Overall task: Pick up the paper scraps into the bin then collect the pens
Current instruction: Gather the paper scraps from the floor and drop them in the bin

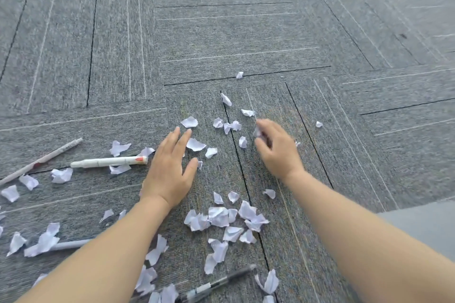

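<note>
Dozens of white paper scraps (218, 216) lie scattered over a grey carpet-tile floor (236, 39), too many and too overlapped to count exactly. They are thickest in a heap between the two forearms near the bottom, thinner toward the top, where one lone scrap (239, 75) sits on a dark seam and another (319, 124) lies off to the right, well apart from the rest.

Four pens show. A white marker with an orange tip (109, 162) lies just left of the left hand, scraps touching it. A slim white pen with a red band (40, 161) slants toward the left edge. A pale pen (70, 244) is partly hidden under scraps and the left forearm. A black-and-clear pen (216, 284) lies at the bottom between the arms.

The left hand (170, 172) is spread flat, fingers straight and released, low over the carpet, with a scrap (195, 144) just beside its fingertips. The right hand (277, 150) has its fingers (261, 134) curled, pinching crumpled paper (257, 132); motion blur hides how much it holds.

The carpet tiles carry thin black and white lines, laid at right angles from tile to tile. A plain grey patch (423, 224) shows at the lower right edge; what it is cannot be told.
</note>
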`<action>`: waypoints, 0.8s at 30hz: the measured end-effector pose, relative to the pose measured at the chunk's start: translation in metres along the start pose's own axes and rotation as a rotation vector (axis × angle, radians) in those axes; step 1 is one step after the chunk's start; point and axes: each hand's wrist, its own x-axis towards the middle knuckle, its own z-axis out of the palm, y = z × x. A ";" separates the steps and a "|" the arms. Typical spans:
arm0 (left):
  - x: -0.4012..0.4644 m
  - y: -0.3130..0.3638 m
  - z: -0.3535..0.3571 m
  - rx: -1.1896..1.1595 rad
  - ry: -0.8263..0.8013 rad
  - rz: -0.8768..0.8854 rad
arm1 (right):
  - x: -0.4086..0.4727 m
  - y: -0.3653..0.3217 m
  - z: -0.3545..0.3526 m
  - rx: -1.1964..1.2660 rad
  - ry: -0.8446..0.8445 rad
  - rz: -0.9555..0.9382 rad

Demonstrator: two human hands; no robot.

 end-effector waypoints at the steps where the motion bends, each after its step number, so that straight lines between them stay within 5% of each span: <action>1: 0.004 0.000 0.001 0.001 0.009 0.008 | -0.010 -0.005 0.007 0.033 0.010 -0.057; 6: 0.008 0.000 0.007 0.068 0.050 0.014 | 0.016 -0.014 0.018 0.025 0.170 -0.079; 10: 0.008 0.002 0.004 0.069 0.029 0.005 | 0.057 -0.017 0.015 -0.178 -0.131 -0.020; 13: 0.006 0.002 0.003 0.070 0.019 0.001 | 0.039 -0.025 0.021 -0.068 -0.163 -0.116; 18: 0.011 0.001 0.006 0.091 0.027 -0.004 | 0.043 -0.044 0.029 0.088 0.081 -0.179; 24: 0.009 0.002 0.003 0.070 0.006 -0.031 | 0.089 -0.058 0.036 -0.205 -0.260 -0.133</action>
